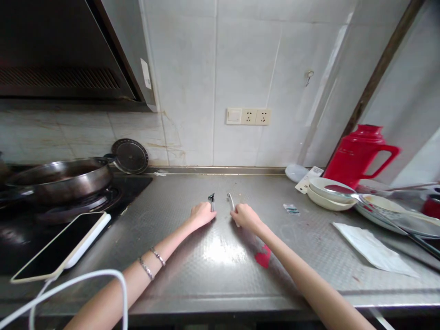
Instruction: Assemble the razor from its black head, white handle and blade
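Observation:
Over the middle of the steel counter, my left hand (202,214) is closed around what looks like a razor (212,201), its dark T-shaped head pointing away from me. A short distance to the right, my right hand (245,215) grips a slim white-handled tool (231,200) with a small head bent to the left; its exact kind is too small to tell. Both tools stick out past the fingers, side by side and apart. To the right of my right hand lies a small clear packet (291,209) with dark green marks. A red patch (263,256) shows below my right forearm.
On the left, a steel pan (65,178) sits on the stove, near a propped phone (60,247) with a white cable (103,273). A red thermos flask (360,156), white bowls (330,204), a plate with utensils and a folded tissue (373,247) crowd the right side.

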A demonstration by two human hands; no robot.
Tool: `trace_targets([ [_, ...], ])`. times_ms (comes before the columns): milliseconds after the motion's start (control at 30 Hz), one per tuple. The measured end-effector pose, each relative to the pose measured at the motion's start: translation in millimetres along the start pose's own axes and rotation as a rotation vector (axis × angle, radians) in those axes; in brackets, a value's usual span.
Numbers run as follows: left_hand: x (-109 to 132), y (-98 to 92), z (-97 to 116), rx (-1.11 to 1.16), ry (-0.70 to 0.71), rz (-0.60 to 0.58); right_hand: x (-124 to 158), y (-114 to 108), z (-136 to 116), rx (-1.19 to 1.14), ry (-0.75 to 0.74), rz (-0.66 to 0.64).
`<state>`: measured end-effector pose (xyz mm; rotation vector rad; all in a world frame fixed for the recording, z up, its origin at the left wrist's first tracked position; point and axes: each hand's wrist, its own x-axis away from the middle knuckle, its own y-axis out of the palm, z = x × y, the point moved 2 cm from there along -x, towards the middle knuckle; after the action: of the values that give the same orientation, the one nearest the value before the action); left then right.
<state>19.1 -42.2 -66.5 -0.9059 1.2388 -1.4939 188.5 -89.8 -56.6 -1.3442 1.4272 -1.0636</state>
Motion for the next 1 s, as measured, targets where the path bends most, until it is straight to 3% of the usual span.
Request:
trace_targets([
  [233,4,-2.9,0,0.017,0.024,0.007,-5,12,-32,0.043,-0.029,-0.017],
  [500,2,-2.1,-1,0.019,0.044,0.015,-2,17,-33,0.078,-0.057,-0.012],
  [633,1,-1.3,-5,0.052,0.048,0.038,5,11,-20,0.099,-0.102,0.042],
  [767,-4,-3.4,-22,0.143,0.034,0.086,13,-12,34,0.039,-0.201,0.105],
  [867,-13,-6.7,-42,0.3,0.04,0.147,15,-33,105,-0.032,-0.335,0.223],
  [1000,-26,-11.4,-63,0.647,-0.028,0.118,11,-45,205,-0.019,-0.272,0.296],
])
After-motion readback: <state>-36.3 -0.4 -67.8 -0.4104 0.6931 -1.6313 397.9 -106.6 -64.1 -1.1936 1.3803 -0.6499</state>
